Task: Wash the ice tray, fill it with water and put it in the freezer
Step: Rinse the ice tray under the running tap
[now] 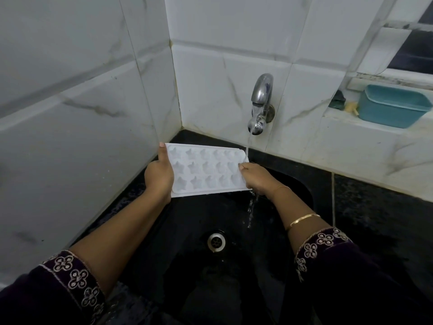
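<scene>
Ice tray (206,170) held over the black sink (302,184), left hand (159,174) and right hand (254,178) gripping its ends, tap (260,102) water hitting the right edge. Best slide the tray along so every star pocket rinses.

I see the ice tray (206,170) as a white plastic rectangle with star-shaped cavities, three rows of five, open side facing up at me. It is held in the air above the black sink (234,277), its long side running left to right. My left hand (159,177) grips the left short end and my right hand (255,179) grips the right. The stream of water (248,144) lands on the tray's far right corner and spills off below its near right corner.
</scene>
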Tool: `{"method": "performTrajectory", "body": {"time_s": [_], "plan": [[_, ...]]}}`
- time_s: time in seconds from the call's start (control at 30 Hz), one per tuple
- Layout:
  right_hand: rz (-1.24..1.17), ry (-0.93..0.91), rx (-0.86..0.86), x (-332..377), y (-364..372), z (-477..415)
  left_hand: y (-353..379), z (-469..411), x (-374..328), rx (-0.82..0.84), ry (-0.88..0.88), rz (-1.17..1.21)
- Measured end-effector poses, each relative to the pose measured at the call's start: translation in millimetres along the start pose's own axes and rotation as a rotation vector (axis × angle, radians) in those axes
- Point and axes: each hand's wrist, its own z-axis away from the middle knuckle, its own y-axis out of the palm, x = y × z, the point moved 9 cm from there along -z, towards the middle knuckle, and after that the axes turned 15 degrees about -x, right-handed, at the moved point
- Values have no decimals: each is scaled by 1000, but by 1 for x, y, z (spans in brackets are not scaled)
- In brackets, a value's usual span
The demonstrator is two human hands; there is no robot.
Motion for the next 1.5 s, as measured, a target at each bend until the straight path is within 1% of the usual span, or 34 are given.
{"method": "performTrajectory", "body": {"time_s": [0.13, 0.2, 0.27, 0.33, 0.4, 0.43, 0.5, 0.57, 0.63, 0.77, 0.87, 0.97, 1.0, 1.07, 1.17, 1.27, 1.33, 1.37, 1.47, 1.5], "plan": [[-68, 54, 17, -3, 0, 3, -3, -2, 3, -2, 2, -1], [-43, 58, 29, -6, -2, 4, -3, -3, 2, 6, 10, 2], [95, 2, 48, -7, -2, 1, -2, 0, 0, 10, 16, 0], [289, -32, 16, -9, -5, -2, 0, 4, -1, 10, 24, -5], [346, -14, -23, -11, -9, -3, 2, 8, -1, 16, 20, -2], [322, -19, -21, -10, -7, -2, 3, 8, -1, 15, 13, 5], [186, -21, 0, -5, -4, 1, 3, 5, -3, 9, 0, 22], [-2, 41, -3, -5, -4, 5, 4, 3, -6, 1, 1, 27], [-125, 123, -5, -7, -7, 8, 6, 2, -8, 5, 12, 34], [-139, 128, -21, -9, -14, 7, 9, 3, -15, 9, 61, 38], [-35, 74, -28, -9, -19, 6, 13, 6, -20, 38, 87, 20], [178, 39, -45, -18, -18, 1, 22, 8, -15, 85, 69, 9], [230, 52, -79, -21, -21, 1, 25, 8, -13, 100, 57, 3], [249, 72, -188, -22, -31, 4, 34, 8, -11, 140, 41, -6], [147, 104, -324, -26, -45, 9, 44, 16, -19, 200, 83, -64], [30, 110, -331, -27, -45, 11, 62, 27, -28, 285, 158, -158], [-67, 121, -300, -24, -43, 12, 75, 35, -31, 336, 164, -178], [-156, 142, -272, -22, -40, 13, 82, 37, -31, 360, 157, -183], [-524, 285, -123, -17, -30, 26, 104, 48, -34, 446, 122, -175], [-607, 305, -73, -14, -28, 31, 111, 53, -36, 472, 115, -168]]}}
